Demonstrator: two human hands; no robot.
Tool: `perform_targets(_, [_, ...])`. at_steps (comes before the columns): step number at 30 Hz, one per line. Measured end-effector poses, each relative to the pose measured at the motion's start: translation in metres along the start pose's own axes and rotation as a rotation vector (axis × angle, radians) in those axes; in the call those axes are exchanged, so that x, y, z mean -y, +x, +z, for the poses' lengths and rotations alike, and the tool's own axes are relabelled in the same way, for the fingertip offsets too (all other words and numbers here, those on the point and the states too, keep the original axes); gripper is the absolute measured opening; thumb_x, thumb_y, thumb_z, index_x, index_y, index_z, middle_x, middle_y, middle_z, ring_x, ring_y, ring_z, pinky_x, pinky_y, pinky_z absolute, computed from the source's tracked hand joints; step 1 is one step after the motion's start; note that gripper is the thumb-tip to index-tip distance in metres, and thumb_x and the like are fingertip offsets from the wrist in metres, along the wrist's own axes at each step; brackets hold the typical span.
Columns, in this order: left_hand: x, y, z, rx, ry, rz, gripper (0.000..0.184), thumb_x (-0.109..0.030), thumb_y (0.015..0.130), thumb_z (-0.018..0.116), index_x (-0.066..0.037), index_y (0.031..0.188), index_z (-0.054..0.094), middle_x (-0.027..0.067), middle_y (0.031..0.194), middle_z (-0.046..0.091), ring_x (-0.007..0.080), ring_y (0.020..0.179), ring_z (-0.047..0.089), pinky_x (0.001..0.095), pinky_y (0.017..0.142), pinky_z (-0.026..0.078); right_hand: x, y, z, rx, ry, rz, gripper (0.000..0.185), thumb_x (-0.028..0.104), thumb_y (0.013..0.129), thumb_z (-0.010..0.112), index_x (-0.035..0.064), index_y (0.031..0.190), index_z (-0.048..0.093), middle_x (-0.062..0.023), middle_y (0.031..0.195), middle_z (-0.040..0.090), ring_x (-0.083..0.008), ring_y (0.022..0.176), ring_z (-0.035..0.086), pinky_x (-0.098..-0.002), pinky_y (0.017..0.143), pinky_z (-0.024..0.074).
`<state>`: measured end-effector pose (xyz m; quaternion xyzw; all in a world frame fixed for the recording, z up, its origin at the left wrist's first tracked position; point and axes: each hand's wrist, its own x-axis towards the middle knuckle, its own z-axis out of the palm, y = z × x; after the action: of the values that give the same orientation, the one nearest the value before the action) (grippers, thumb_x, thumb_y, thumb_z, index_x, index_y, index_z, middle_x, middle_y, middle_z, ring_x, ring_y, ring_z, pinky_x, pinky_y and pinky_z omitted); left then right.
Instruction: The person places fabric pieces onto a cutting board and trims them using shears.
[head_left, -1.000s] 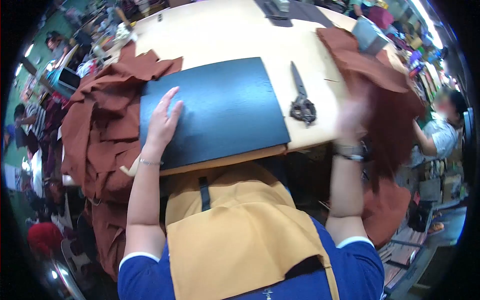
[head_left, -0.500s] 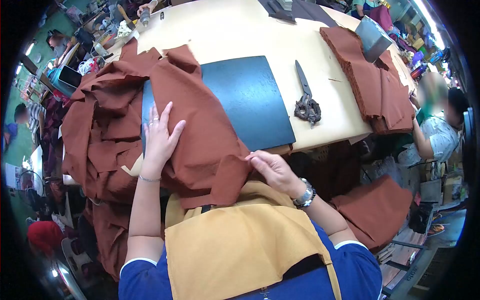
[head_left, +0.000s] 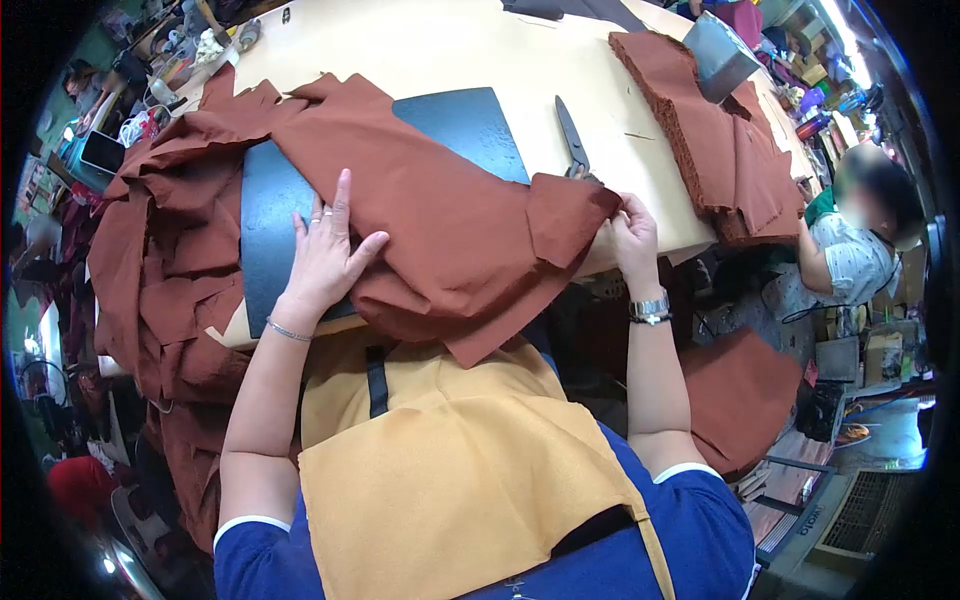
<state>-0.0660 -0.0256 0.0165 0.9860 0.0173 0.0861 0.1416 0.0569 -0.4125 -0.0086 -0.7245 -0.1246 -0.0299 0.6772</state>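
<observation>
A large piece of reddish-brown fabric (head_left: 430, 190) lies partly over a dark board (head_left: 465, 120) on the table. My left hand (head_left: 330, 250) rests with fingers spread at the fabric's left edge, partly on the board. Pinched in my right hand (head_left: 632, 232) is the fabric's right corner, pulled out past the board, with a flap folded over beside it. The free lower edge hangs over the table's front, above my yellow apron. Just beyond the corner, the scissors (head_left: 572, 135) lie with their blades pointing away; the fabric and my hand hide most of their handles.
Crumpled brown fabric (head_left: 170, 290) heaps at the left and hangs down. A stack of brown pieces (head_left: 700, 130) lies at the right under a metal block (head_left: 718, 58). More brown fabric (head_left: 740, 395) sits below right. A co-worker (head_left: 850, 235) is at the right side.
My right hand has drawn the fabric corner to the right and away from my body, spreading the cloth over more of the board and the scissor handles. My left hand stays spread at its edge.
</observation>
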Motion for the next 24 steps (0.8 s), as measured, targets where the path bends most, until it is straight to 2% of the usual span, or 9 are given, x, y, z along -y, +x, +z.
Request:
perform_targets(6, [-0.028,0.007,0.0,0.142,-0.044,0.168,0.092,-0.057,0.088,0.051,-0.011,0.152,0.002,0.029,0.137,0.043,0.0424,0.134,0.033,0.0648,0.109,0.007,-0.023,0.005,-0.003,-0.016,-0.422,-0.043,0.024,0.002,0.091,0.053,-0.0012,0.114,0.059,-0.0136,0.109,0.064,-0.0215,0.103,0.061,-0.0315,0.091,0.0462])
perform_targets(7, [-0.025,0.008,-0.002,0.147,-0.02,0.16,0.096,-0.06,0.087,0.051,-0.009,0.152,0.002,0.0293,0.138,0.042,0.0418,0.133,0.035,0.065,0.109,0.008,-0.021,0.002,-0.004,-0.011,-0.285,-0.075,0.025,0.004,0.09,0.053,-0.0005,0.115,0.058,-0.017,0.109,0.065,-0.0256,0.105,0.061,-0.0327,0.092,0.046])
perform_targets(10, [0.011,0.013,-0.006,0.043,0.154,0.172,0.106,-0.068,0.079,0.055,-0.011,0.152,0.003,0.0166,0.151,0.029,0.0359,0.139,0.029,0.0669,0.108,0.006,-0.001,0.009,-0.007,0.03,-0.441,-0.155,0.025,0.002,0.089,0.054,0.0008,0.113,0.059,-0.0177,0.107,0.065,-0.0281,0.103,0.062,-0.034,0.092,0.0468])
perform_targets(11, [0.03,0.014,-0.012,0.041,0.206,0.13,0.106,-0.068,0.078,0.055,-0.012,0.152,0.003,0.015,0.152,0.028,0.0344,0.14,0.028,0.0662,0.109,0.004,-0.005,0.014,-0.013,0.042,-0.56,-0.168,0.024,0.006,0.092,0.052,0.0003,0.116,0.058,-0.0111,0.106,0.066,-0.0173,0.101,0.062,-0.0292,0.092,0.0462])
perform_targets(14, [0.092,0.008,-0.043,0.036,0.304,-0.034,0.102,-0.069,0.08,0.051,-0.016,0.152,0.004,0.014,0.153,0.028,0.0346,0.139,0.03,0.0658,0.109,0.003,0.003,0.021,-0.02,0.079,-0.764,-0.07,0.023,0.005,0.092,0.052,0.0002,0.112,0.061,-0.012,0.098,0.068,-0.0169,0.093,0.064,-0.03,0.086,0.0488])
perform_targets(17, [0.122,0.001,-0.076,0.185,0.411,-0.336,0.094,-0.068,0.083,0.049,-0.02,0.153,0.007,0.0136,0.153,0.028,0.0363,0.139,0.028,0.0669,0.108,0.006,0.005,0.029,-0.018,0.083,-0.847,-0.11,0.023,0.018,0.087,0.061,0.0018,0.103,0.065,-0.0141,0.093,0.069,-0.0249,0.089,0.066,-0.0358,0.081,0.0513])
perform_targets(19, [0.129,-0.005,-0.067,0.079,0.553,-0.251,0.091,-0.067,0.084,0.049,-0.021,0.153,0.01,0.0133,0.154,0.025,0.0348,0.141,0.024,0.067,0.108,0.008,0.01,0.035,-0.014,0.099,-0.932,-0.054,0.034,0.031,0.082,0.069,0.0039,0.101,0.066,-0.0137,0.091,0.07,-0.0271,0.088,0.067,-0.0373,0.079,0.0518])
perform_targets(21, [0.112,-0.004,-0.064,0.004,0.586,-0.142,0.088,-0.067,0.082,0.052,-0.022,0.151,0.02,0.0126,0.156,0.02,0.0329,0.144,0.016,0.0653,0.109,0.011,0.027,0.041,-0.005,0.136,-1.056,0.022,0.035,0.032,0.079,0.07,0.004,0.099,0.067,-0.0141,0.091,0.07,-0.027,0.087,0.067,-0.0371,0.079,0.0517])
perform_targets(24, [0.057,0.009,-0.067,0.105,0.369,0.296,0.092,-0.069,0.076,0.057,-0.022,0.149,0.027,0.0121,0.155,0.021,0.0334,0.143,0.018,0.0626,0.111,0.012,0.026,0.054,-0.007,0.212,-1.202,0.053,0.035,0.033,0.075,0.072,0.004,0.094,0.069,-0.0149,0.089,0.07,-0.0272,0.082,0.067,-0.0367,0.077,0.0522])
